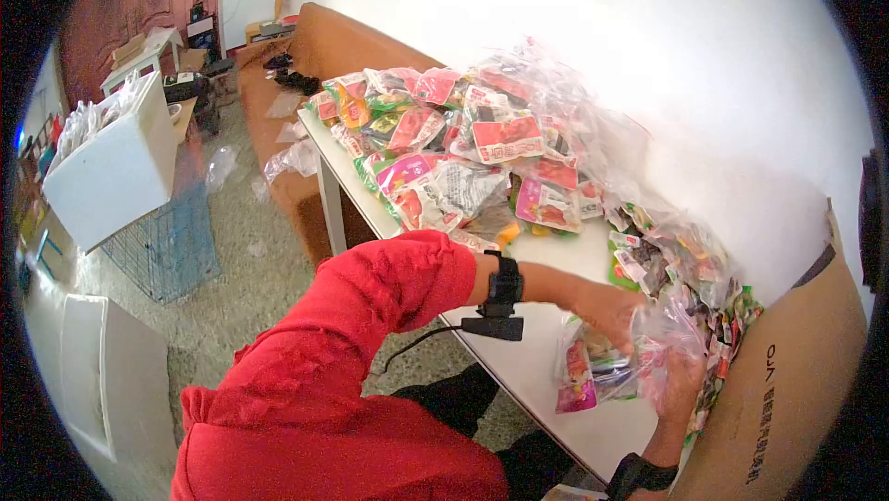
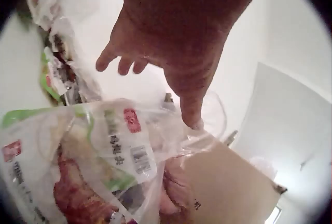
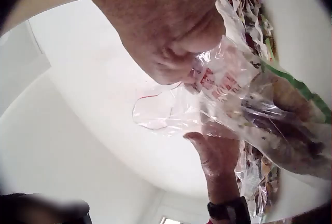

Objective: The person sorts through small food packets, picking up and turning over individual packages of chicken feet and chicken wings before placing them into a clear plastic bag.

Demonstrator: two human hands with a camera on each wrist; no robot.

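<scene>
A clear plastic bag (image 1: 669, 323) with printed food packets (image 1: 578, 377) in it lies at the table's near right part. My right hand (image 1: 682, 384) holds the bag's upper edge; in the right wrist view that hand (image 3: 168, 47) pinches the thin film (image 3: 181, 112) between thumb and fingers. On the bag's other side is my left hand (image 1: 607, 311). In the left wrist view the left hand (image 2: 171, 47) has its fingers spread and its thumb against the film, above a packet (image 2: 83, 161) with red and green print.
A large heap of packets (image 1: 507, 138) covers the table's far part. Smaller packets (image 1: 681, 256) lie along the wall side. A cardboard box (image 1: 787, 381) stands at the right. The white table edge (image 1: 532, 408) runs beside my body; a brown bench (image 1: 347, 38) is behind.
</scene>
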